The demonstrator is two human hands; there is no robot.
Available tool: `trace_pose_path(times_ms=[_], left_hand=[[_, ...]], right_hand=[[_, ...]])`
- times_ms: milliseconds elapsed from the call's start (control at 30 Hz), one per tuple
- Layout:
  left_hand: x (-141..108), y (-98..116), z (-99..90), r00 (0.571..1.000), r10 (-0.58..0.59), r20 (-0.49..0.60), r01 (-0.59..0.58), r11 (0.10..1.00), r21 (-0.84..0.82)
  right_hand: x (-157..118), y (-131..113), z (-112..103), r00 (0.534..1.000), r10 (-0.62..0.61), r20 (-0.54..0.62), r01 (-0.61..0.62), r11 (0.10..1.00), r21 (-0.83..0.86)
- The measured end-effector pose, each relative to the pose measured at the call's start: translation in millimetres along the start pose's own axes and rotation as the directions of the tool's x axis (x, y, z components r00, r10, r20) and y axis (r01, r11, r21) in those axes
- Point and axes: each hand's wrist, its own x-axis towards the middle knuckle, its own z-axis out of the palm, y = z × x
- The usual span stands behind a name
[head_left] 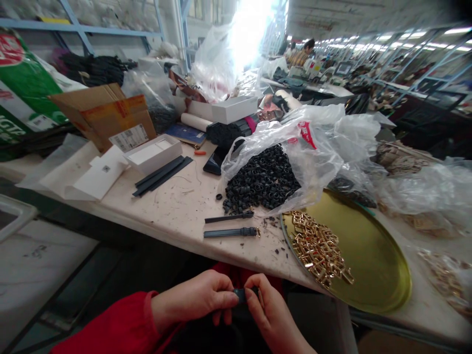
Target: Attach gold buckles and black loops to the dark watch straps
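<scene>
Below the table's front edge, my left hand (210, 297) and my right hand (268, 307) are close together, each pinching a short dark strap (240, 295). The strap's right end is mostly covered by my right fingers. Just beyond, on the tabletop, lie two dark straps: the nearer strap (228, 233) has a gold buckle at its right end, and the farther strap (224, 218) lies alongside it. Behind them a clear plastic bag (317, 162) spills a heap of small black loops (263, 177). To the right, gold buckles (319, 248) are piled on a round gold tray (383, 265).
On the left stand a cardboard box (118, 118) and an open white box (155, 153), with several dark strips (162, 176) beside them. A phone (214, 160) lies behind the straps. More plastic bags (435, 191) crowd the right side. Black scraps dot the table.
</scene>
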Motion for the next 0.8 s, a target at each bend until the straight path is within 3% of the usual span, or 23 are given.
trace_pose_path(times_ms=[133, 333, 433, 633, 733, 800], left_hand=[[-8, 7, 6.6, 0.996, 0.081, -0.036, -0.077, 0.991, 0.109], [-26, 11, 17.0, 0.991, 0.127, -0.031, -0.120, 0.978, 0.171], [-32, 12, 21.5, 0.987, 0.152, -0.040, -0.143, 0.973, 0.183], [-39, 17, 15.1, 0.959, 0.266, -0.103, -0.207, 0.897, 0.390], [-39, 21, 9.9, 0.935, 0.333, -0.126, -0.234, 0.841, 0.487], [-34, 25, 5.6, 0.922, 0.366, -0.122, -0.251, 0.810, 0.530]], right_hand=[[-7, -9, -5, 0.992, -0.128, -0.012, 0.124, 0.977, -0.174], [-15, -23, -11, 0.983, -0.173, 0.058, 0.182, 0.946, -0.270], [-18, -23, -7, 0.981, -0.181, 0.068, 0.191, 0.965, -0.181], [-14, -20, 10, 0.982, -0.098, -0.164, 0.107, 0.993, 0.052], [-6, -23, 17, 0.977, -0.129, -0.170, 0.148, 0.984, 0.102], [3, -24, 16, 0.956, -0.151, -0.251, 0.181, 0.978, 0.103]])
